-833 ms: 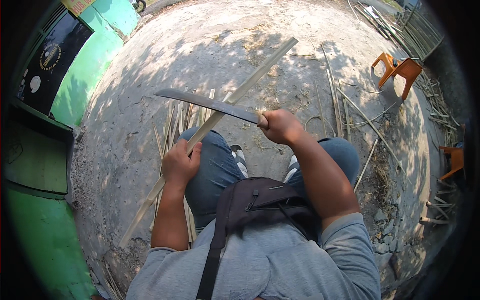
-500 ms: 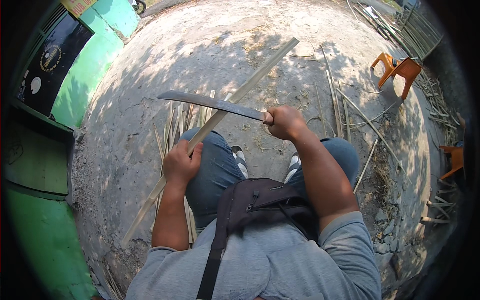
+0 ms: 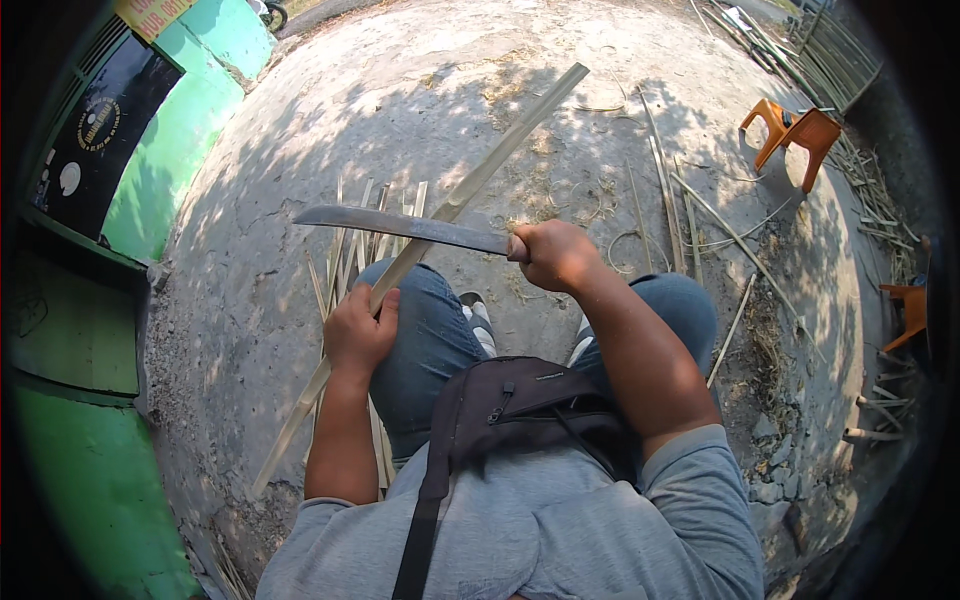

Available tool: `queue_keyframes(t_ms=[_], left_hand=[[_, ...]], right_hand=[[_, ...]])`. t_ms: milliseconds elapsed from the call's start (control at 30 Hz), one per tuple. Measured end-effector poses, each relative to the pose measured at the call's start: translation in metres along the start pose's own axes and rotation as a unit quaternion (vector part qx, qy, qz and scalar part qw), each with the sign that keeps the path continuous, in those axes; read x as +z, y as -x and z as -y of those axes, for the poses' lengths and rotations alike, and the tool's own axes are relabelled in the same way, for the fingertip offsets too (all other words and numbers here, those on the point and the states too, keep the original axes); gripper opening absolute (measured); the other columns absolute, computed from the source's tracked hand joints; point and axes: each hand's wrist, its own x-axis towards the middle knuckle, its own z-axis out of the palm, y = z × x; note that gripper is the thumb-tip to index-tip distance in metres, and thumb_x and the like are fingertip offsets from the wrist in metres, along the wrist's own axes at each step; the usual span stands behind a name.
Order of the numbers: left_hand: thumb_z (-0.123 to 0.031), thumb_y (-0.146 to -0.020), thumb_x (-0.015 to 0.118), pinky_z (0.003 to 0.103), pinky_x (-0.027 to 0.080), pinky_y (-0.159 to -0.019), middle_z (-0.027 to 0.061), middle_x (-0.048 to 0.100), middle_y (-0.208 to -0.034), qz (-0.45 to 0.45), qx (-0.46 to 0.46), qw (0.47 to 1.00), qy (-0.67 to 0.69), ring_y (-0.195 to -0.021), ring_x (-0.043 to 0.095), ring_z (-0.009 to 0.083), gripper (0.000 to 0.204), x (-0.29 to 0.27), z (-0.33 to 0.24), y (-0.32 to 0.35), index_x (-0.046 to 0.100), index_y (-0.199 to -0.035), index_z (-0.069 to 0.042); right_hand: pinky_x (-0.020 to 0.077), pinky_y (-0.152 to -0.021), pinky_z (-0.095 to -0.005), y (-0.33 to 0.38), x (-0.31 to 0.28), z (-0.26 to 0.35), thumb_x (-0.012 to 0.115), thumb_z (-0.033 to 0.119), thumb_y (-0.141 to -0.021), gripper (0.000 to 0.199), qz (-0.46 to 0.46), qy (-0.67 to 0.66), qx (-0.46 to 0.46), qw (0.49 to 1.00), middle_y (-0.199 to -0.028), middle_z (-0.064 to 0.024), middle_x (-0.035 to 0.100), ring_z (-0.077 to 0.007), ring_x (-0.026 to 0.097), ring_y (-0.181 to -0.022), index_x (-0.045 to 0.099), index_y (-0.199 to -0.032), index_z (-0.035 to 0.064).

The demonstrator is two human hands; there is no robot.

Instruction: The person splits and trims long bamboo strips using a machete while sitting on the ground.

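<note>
My left hand [image 3: 361,328] is closed around a long pale strip that looks like split bamboo [image 3: 513,140]. It slants from beside my left forearm, over my left knee, up to the far right. My right hand [image 3: 556,257] grips the short wooden handle of a machete [image 3: 400,224]. Its long dark blade points left and lies across the strip, a little beyond my left hand. Whether the edge bites into the strip or only rests against it, I cannot tell.
A bundle of pale strips [image 3: 346,240] lies beside my left leg. More strips [image 3: 735,222] are scattered on the concrete to the right, near an orange plastic stool [image 3: 815,140]. A green wall [image 3: 90,480] runs along the left. A black bag [image 3: 520,405] sits on my lap.
The machete and my right hand have shifted slightly left and nearer to me, down along the strip. The strip's far end has moved a little left.
</note>
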Motion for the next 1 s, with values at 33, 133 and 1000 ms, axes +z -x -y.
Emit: queue_keyframes(t_ms=[33, 133, 1000], left_hand=[[-0.049, -0.101, 0.067, 0.058, 0.051, -0.067, 0.0226, 0.068, -0.077, 0.004, 0.0, 1.0, -0.002, -0.077, 0.069, 0.0492, 0.046, -0.001, 0.0, 0.0, 0.064, -0.086, -0.005], [-0.049, -0.101, 0.067, 0.058, 0.051, -0.067, 0.0225, 0.068, -0.077, 0.001, 0.002, 1.0, 0.0, -0.077, 0.069, 0.049, 0.046, -0.002, -0.003, -0.002, 0.063, -0.087, -0.005], [-0.049, -0.1, 0.069, 0.057, 0.053, -0.067, 0.0231, 0.069, -0.078, 0.009, -0.002, 1.0, -0.009, -0.076, 0.07, 0.0483, 0.046, -0.002, -0.005, -0.002, 0.063, -0.085, -0.005]], right_hand=[[0.059, -0.087, -0.0498, 0.0, -0.005, 0.002, 0.068, 0.031, -0.097, 0.017, 0.007, 0.017, 0.007, 1.0, -0.103, -0.0139, 0.078, -0.0373, 0.074, -0.101, 0.078, -0.104, 0.0195], [0.059, -0.087, -0.0497, -0.005, -0.011, -0.009, 0.068, 0.031, -0.097, 0.017, -0.013, 0.012, 0.021, 1.0, -0.103, -0.014, 0.078, -0.0373, 0.074, -0.101, 0.079, -0.102, 0.019], [0.0592, -0.086, -0.0493, -0.002, 0.002, -0.003, 0.064, 0.033, -0.101, 0.021, 0.005, 0.031, -0.016, 0.999, -0.102, -0.0138, 0.078, -0.0361, 0.074, -0.102, 0.077, -0.104, 0.017]])
